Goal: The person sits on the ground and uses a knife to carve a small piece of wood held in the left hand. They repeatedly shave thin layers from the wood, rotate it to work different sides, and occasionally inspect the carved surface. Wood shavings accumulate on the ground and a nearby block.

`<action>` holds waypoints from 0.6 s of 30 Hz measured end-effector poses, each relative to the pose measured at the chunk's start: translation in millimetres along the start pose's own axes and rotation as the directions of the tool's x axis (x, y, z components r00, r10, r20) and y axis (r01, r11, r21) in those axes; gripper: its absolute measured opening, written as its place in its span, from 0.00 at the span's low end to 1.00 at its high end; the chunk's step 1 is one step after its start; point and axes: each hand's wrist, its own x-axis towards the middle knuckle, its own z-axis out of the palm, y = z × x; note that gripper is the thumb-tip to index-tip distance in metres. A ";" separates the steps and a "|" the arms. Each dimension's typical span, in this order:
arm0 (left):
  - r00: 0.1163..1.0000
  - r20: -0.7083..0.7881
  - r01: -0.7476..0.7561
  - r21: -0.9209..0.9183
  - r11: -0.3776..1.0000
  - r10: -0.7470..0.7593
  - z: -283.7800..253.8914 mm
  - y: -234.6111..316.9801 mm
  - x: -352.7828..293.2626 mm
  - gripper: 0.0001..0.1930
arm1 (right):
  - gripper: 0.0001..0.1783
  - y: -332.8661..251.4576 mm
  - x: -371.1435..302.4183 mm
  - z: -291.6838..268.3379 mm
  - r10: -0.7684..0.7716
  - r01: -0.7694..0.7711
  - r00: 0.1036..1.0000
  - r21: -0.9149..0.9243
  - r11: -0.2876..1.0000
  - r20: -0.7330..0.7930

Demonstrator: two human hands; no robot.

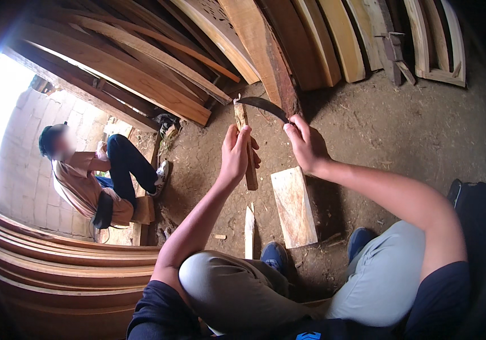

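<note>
My left hand (236, 153) is closed round a short squared wooden stick (241, 117), held upright, with its far end roughly cut and paler. In my right hand (306, 144) is the handle of a knife with a dark, curved blade (264, 105). The blade arches leftward, and its tip meets or overlaps the far end of the stick; whether they touch I cannot tell. The knife's handle is mostly hidden by my fingers. Below my hands a thick pale wooden block (294, 207) sits on the dirt floor. Left of it lies a pointed wood splinter (249, 229).
Long planks (112, 59) lean at the far left, and more boards (316, 42) stand along the far side. Stacked boards (67, 272) fill the near left. A person (87, 181) sits at the left. My shoes (275, 256) flank the block on the dirt floor (367, 136).
</note>
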 end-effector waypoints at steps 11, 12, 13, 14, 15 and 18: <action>0.985 0.114 0.127 0.056 0.990 -0.132 9.7 -32.3 1.2 0.13 | 0.25 74.6 16.9 8.2 0.427 -0.414 0.904 0.190 0.890 -0.033; 0.981 0.106 0.158 0.069 0.985 -0.165 9.5 -36.6 4.3 0.13 | 0.22 82.7 16.5 3.3 0.510 -0.501 0.860 0.200 0.842 0.003; 0.976 0.109 0.184 0.066 0.981 -0.190 8.2 -50.0 1.2 0.13 | 0.22 86.8 7.2 1.5 0.584 -0.573 0.812 0.208 0.792 0.012; 0.975 0.108 0.186 0.067 0.980 -0.193 4.6 -57.5 2.3 0.13 | 0.22 85.7 7.2 0.3 0.635 -0.622 0.772 0.223 0.751 0.013; 0.968 0.093 0.221 0.110 0.969 -0.231 1.9 -71.3 0.3 0.15 | 0.21 90.7 5.9 -0.8 0.674 -0.664 0.738 0.214 0.717 0.031; 0.943 0.197 0.238 0.162 0.958 -0.268 7.4 -106.1 -13.1 0.16 | 0.19 113.9 -5.6 -8.0 0.728 -0.740 0.672 0.153 0.655 0.138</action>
